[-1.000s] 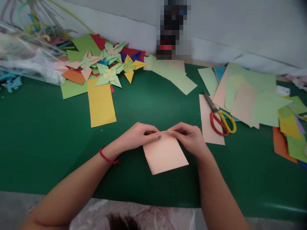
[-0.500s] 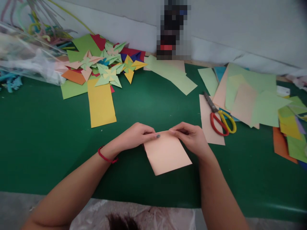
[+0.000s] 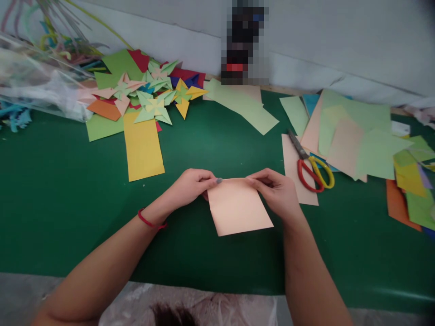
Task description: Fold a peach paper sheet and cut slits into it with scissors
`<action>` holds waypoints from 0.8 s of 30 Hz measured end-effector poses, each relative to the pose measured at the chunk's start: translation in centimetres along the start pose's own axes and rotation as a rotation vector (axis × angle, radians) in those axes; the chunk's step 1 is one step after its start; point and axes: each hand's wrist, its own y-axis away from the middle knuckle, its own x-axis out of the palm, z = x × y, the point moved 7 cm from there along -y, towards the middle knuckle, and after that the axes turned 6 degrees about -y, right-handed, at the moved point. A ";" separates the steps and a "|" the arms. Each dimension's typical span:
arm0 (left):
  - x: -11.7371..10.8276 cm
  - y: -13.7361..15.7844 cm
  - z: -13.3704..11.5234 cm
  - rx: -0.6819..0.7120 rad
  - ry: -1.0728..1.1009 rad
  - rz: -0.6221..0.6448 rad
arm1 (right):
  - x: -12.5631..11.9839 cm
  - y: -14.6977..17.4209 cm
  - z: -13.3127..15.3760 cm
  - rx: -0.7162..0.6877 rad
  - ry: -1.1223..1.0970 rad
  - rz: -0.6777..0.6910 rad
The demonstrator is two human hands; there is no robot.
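Note:
A pale peach sheet of paper is held up over the green table, its far edge between both hands and its near edge hanging toward me. My left hand, with a red cord bracelet at the wrist, pinches the far left corner, thumb on top. At the far right corner my right hand grips the same sheet between thumb and fingers. Fingers behind the paper are partly hidden. Just right of my right hand, scissors with one red and one yellow handle lie on another peach sheet.
Folded paper stars and coloured sheets pile up at the back left, with a yellow sheet in front. Pale green and peach sheets overlap at the right. A clear plastic bag lies far left. A wall bounds the table's back.
Both hands have shifted slightly away from me with the peach sheet, and my right hand also a little rightward. The sheet now sits straighter, its far edge more level.

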 end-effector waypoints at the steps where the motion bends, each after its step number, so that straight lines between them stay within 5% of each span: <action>1: 0.0 0.0 0.1 -0.005 0.030 -0.013 | -0.1 0.0 -0.1 0.002 -0.006 -0.010; 15: 1.2 0.4 -0.4 0.036 0.145 0.171 | -0.4 0.0 -0.3 0.015 -0.082 -0.071; 24: 0.9 0.2 0.0 0.018 0.030 0.093 | -0.4 0.0 -0.4 -0.001 -0.105 -0.113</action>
